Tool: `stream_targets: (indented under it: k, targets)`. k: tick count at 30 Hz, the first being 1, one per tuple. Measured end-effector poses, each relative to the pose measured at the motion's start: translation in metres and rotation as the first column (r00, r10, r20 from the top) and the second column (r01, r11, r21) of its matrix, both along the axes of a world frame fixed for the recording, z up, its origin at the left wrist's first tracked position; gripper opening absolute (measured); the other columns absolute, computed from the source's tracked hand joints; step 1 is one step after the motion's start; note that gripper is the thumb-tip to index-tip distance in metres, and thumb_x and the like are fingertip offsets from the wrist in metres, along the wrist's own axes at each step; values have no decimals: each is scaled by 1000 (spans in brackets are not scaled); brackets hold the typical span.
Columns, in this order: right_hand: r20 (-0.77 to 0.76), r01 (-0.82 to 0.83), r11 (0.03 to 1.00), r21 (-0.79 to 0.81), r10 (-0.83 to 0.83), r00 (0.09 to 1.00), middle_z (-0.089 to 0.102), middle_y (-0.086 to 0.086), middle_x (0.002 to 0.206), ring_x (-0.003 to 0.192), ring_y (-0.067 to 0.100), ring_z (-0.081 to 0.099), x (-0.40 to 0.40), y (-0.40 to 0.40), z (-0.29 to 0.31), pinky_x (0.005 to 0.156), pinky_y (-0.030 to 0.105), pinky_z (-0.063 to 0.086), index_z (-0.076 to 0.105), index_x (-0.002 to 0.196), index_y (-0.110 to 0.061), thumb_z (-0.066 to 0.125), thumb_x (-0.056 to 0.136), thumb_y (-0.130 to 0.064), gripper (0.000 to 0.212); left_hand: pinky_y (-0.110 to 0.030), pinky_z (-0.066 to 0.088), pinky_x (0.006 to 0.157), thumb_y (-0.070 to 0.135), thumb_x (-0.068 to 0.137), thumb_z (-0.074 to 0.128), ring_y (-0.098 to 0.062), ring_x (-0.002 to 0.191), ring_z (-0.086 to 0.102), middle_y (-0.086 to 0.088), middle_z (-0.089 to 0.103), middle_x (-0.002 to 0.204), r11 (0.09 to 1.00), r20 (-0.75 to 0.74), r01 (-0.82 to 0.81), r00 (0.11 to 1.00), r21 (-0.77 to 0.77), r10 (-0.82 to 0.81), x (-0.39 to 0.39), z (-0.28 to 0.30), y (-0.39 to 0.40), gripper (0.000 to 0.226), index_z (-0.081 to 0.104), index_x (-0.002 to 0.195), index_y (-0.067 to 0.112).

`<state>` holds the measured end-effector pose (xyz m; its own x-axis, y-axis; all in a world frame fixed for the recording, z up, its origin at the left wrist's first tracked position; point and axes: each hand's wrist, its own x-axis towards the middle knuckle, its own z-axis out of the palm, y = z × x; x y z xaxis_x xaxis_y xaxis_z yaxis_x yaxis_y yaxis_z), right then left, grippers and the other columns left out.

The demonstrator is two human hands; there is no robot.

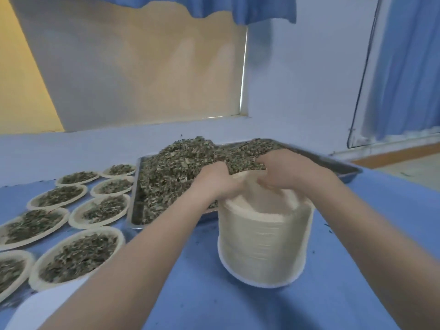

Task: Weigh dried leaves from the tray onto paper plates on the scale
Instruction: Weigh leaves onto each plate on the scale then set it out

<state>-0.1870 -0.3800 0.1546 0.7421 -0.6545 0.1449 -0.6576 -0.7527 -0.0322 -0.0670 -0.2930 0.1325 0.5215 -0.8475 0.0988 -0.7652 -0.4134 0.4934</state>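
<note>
Nearest, a blue-covered table, flecked with leaf crumbs. On it, front and centre, a tall stack of paper plates, resting on a white base that hides whatever is beneath. At the stack's top, both hands: left hand with fingers curled over the far left rim of the topmost plate, right hand with fingers bent down into that plate from the right; exact grip blurred, but both seemingly clutching the same top plate, lifted at its far edge. To the left, filled plates of dried leaves in rows. Just behind the stack, touching it or nearly so, a metal tray heaped with dried leaves. Beyond, a window sill, tan blind and blue curtains.
</note>
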Motion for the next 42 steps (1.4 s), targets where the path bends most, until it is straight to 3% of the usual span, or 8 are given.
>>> stream_targets:
  k: [8,13,17,22,27,31,35,42]
  targets:
    - [178,27,994,104,-45,983,45,6,58,59,21,44,-24,-36,-17,52,30,28,46,61,-11,61,88,-23,33,-28,36,63,6,81,62,-18,71,44,-2,47,81,997,146,-67,987,-45,73,6,1,-10,20,46,81,17]
    - [214,83,993,85,-100,972,60,11,75,69,22,51,-18,-33,0,61,27,40,69,88,-3,58,90,-16,17,-24,36,60,3,85,59,-19,73,46,-4,56,84,988,200,-69,975,-139,96,2,12,-11,24,59,93,25]
    - [262,85,995,57,-97,960,37,6,60,66,23,41,-5,-17,9,47,27,28,41,65,-10,58,88,-12,28,-19,38,54,2,85,59,-14,68,48,-1,61,84,977,188,-115,971,-182,149,11,29,5,22,65,94,21]
    - [299,7,998,68,-27,954,40,6,63,68,25,45,36,28,20,45,26,25,41,60,-10,57,89,-12,33,-19,41,53,8,84,67,-12,60,55,-2,65,80,948,80,-247,960,-199,267,43,48,62,25,69,108,12]
    - [339,-235,970,61,201,919,66,11,102,93,26,62,95,93,11,77,30,52,68,102,-3,62,88,-14,19,-28,40,67,13,80,73,-18,74,55,-5,62,82,891,39,-408,905,-201,423,77,36,155,23,71,100,2]
    - [306,-388,917,96,343,888,49,8,62,55,19,46,137,156,-20,48,28,39,58,72,-6,60,89,-12,18,-29,41,73,13,78,76,-22,81,55,-8,60,85,807,-92,-577,817,-128,569,101,12,233,29,68,101,-3]
    - [245,-486,861,148,444,862,68,12,102,95,28,63,162,198,-65,78,32,51,68,108,-7,58,92,-22,24,-29,42,78,13,75,79,-21,89,56,-1,58,82,744,-237,-668,729,-35,643,115,-30,293,28,67,97,3]
    - [199,-443,881,168,409,890,66,9,113,107,28,59,169,213,-118,87,37,51,68,113,-14,58,91,-23,25,-31,50,80,17,73,80,-15,82,62,1,66,78,713,-352,-698,684,-64,639,121,-99,310,16,64,70,20]
